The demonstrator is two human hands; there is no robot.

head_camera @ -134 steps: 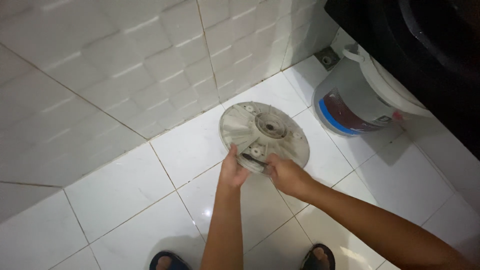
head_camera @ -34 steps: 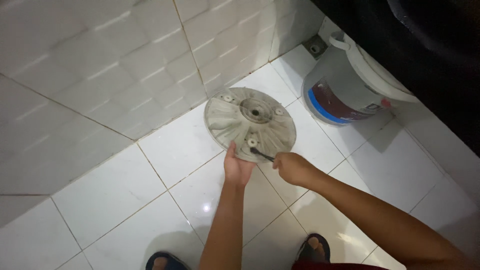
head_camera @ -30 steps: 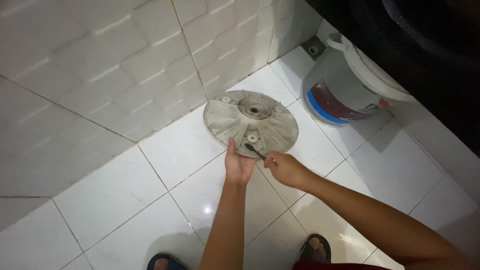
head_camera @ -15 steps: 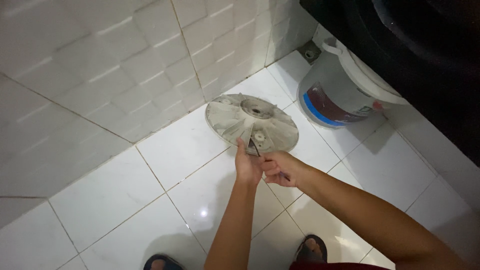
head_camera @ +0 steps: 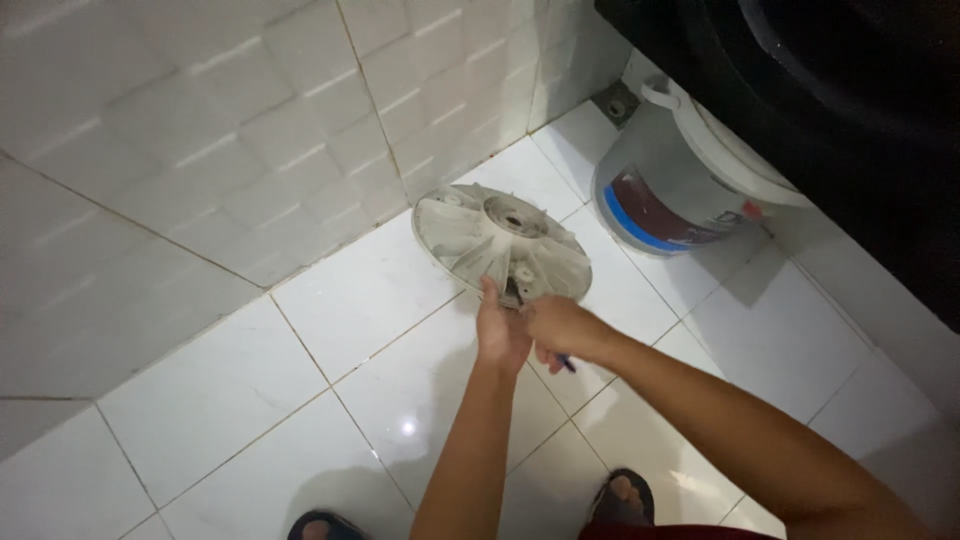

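Grey ribbed disc (head_camera: 500, 243) steadied by left hand (head_camera: 501, 335); right hand (head_camera: 560, 330) grips tool (head_camera: 566, 363).

A matt, grimy grey plastic disc (head_camera: 500, 243) lies on glossy white ceramic floor tiles (head_camera: 230, 400).

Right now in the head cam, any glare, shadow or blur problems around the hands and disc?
Head view: dim overall, the top right nearly black. A small glare spot sits on the floor tile. The left hand and right hand are slightly soft; the grey disc reads clearly. The bucket is half in shadow.
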